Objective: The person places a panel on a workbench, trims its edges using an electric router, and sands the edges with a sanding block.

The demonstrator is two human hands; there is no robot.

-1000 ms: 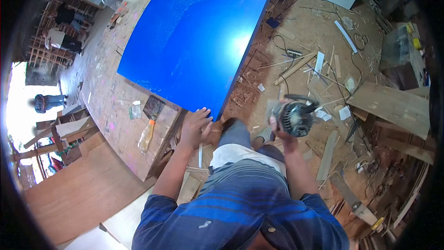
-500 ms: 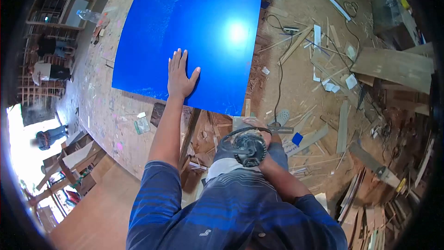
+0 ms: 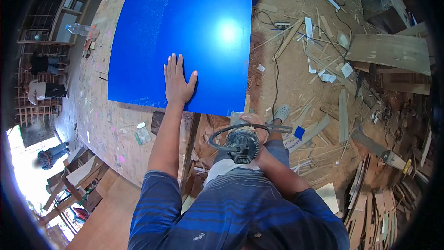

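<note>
A large glossy blue panel (image 3: 152, 41) lies on the wooden workbench (image 3: 115, 129). My left hand (image 3: 178, 83) rests flat on it near the front edge, fingers stretched out and thumb apart. In my right hand (image 3: 254, 127) is a black corded power tool (image 3: 242, 146), held at the panel's front right corner. The tool's flat base plate sits by that corner, and a metal guide (image 3: 279, 128) sticks out to its right. My right fingers are wrapped round the tool, partly hidden behind its body and cable.
Offcuts, a power strip (image 3: 281, 25) and a cable lie on the floor at the right. A plastic bottle (image 3: 77, 29) is on the bench's far left. Several people are in the left background. Wood strips (image 3: 379, 213) are piled at lower right.
My left hand has moved from the panel's front corner onto its surface. The power tool has come in from the right to the panel's front right corner.
</note>
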